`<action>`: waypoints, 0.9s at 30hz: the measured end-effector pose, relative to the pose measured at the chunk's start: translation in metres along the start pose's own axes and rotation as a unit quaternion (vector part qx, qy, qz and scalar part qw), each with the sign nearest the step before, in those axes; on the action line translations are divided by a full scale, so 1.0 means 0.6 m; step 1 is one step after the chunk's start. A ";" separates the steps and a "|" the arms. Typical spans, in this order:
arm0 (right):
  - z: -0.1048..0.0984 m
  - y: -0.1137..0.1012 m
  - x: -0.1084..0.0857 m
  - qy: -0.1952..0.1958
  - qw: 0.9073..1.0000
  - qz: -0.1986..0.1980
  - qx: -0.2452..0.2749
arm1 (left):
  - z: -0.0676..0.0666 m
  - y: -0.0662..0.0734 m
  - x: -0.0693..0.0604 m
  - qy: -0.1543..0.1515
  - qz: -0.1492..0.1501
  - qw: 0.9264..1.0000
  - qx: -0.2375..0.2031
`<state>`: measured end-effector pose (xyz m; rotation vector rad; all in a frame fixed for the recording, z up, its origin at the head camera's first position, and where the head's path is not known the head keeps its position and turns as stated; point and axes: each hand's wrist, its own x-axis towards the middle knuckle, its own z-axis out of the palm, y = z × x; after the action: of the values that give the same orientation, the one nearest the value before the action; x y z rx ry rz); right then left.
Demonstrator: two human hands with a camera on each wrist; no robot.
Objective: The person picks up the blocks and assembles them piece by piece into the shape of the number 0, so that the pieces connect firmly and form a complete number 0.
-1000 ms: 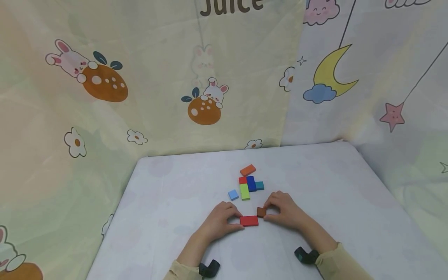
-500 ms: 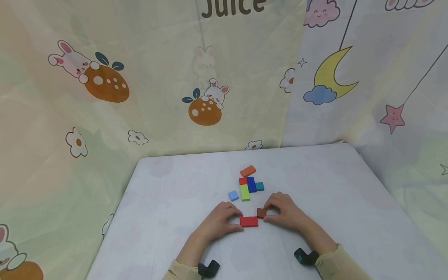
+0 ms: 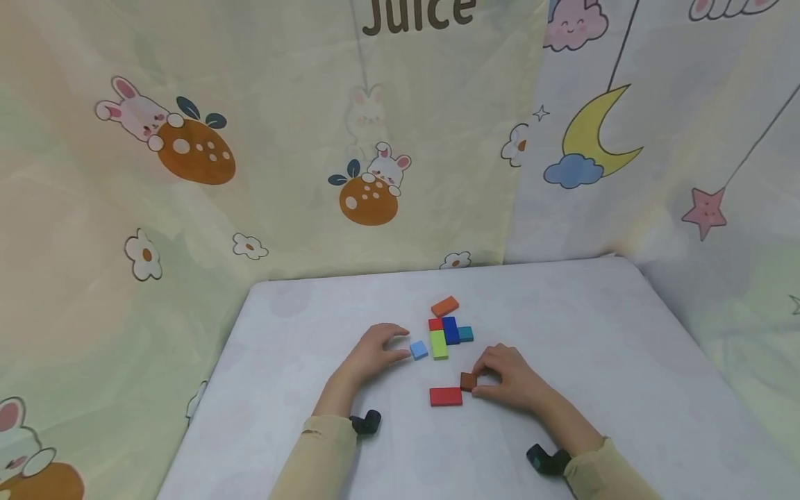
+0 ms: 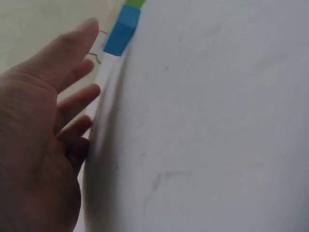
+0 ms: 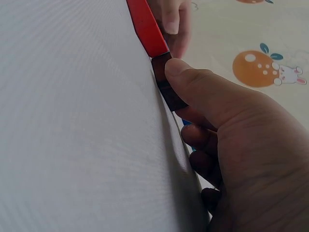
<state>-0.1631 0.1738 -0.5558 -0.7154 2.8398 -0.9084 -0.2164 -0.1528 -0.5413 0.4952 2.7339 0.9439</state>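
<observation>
My right hand [image 3: 509, 377] pinches a small brown block [image 3: 468, 381] between thumb and fingers; the right wrist view shows the thumb on that brown block [image 5: 166, 84]. Beside it, a longer red block [image 3: 446, 396] lies on the table, its corner near or touching the brown one. My left hand [image 3: 370, 353] is just left of a light blue block [image 3: 419, 350], thumb and fingers apart. From the left wrist, a gap shows between the hand [image 4: 43, 116] and the blue block [image 4: 122, 31].
Behind the hands lie a lime green block [image 3: 439, 344], a small red block [image 3: 435, 324], a dark blue block [image 3: 451, 330] and a teal block [image 3: 465, 334], grouped together. An orange block [image 3: 445, 306] lies behind them. Patterned cloth [image 3: 300, 139] hangs behind the white table [image 3: 300, 312].
My left hand has left the long red block and moved away and slightly left, up to the light blue block. The right hand still holds the brown block in place.
</observation>
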 end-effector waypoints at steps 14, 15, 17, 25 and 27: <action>0.002 0.006 0.000 -0.001 1.000 0.002 0.002 | 0.026 -0.008 0.025 -0.013 0.064 0.988 0.139; 0.002 0.005 0.000 -0.001 1.000 0.002 0.002 | 0.028 -0.008 0.025 -0.009 0.061 0.988 0.140; 0.002 0.005 -0.001 -0.002 1.000 0.003 0.002 | 0.031 -0.009 0.026 -0.002 0.056 0.989 0.139; 0.001 0.005 -0.001 0.002 1.000 0.002 0.004 | 0.031 -0.005 0.018 0.014 0.049 0.992 0.112; 0.001 0.006 0.000 0.001 1.000 0.000 0.003 | 0.030 -0.006 0.013 0.013 0.048 0.993 0.106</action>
<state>-0.1645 0.1762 -0.5582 -0.7150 2.8369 -0.9186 -0.2193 -0.1427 -0.5581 0.6617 2.8720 0.6886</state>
